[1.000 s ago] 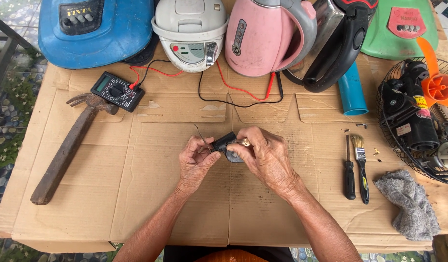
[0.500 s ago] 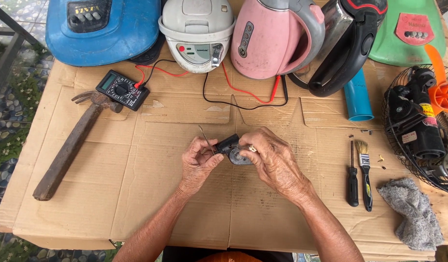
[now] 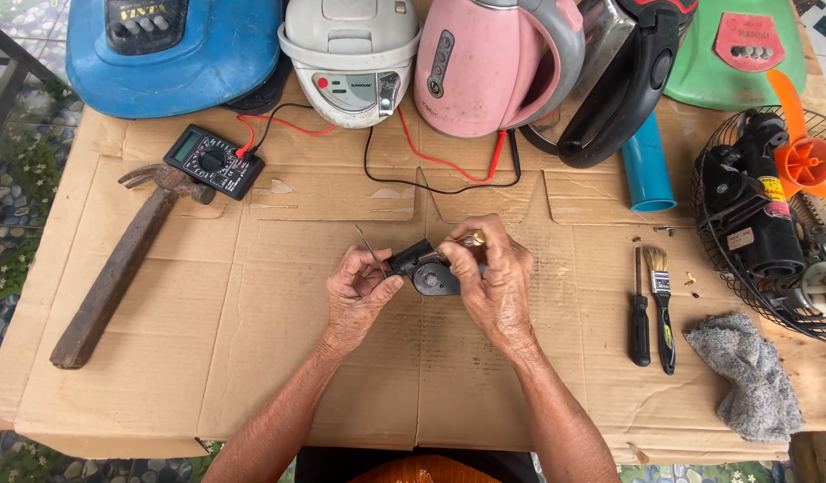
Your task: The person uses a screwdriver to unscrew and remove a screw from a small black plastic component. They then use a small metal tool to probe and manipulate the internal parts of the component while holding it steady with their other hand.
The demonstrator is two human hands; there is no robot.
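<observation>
Worktop [image 3: 252,358]: cardboard-covered; hammer [image 3: 118,268] at 9 o'clock.
Hands: left hand [image 3: 359,291] and right hand [image 3: 489,277] both closed around the part.
Black part [image 3: 426,268]: centre; likely small, rigid, light; grip its body, not the thin wire [image 3: 370,247].

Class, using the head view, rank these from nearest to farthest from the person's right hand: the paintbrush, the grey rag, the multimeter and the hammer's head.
1. Paintbrush: just right of the right hand, beside a screwdriver.
2. Grey rag: farther right, near the table's edge.
3. Multimeter: up and left, past the left hand.
4. Hammer's head: just left of the multimeter, slightly farther.
</observation>
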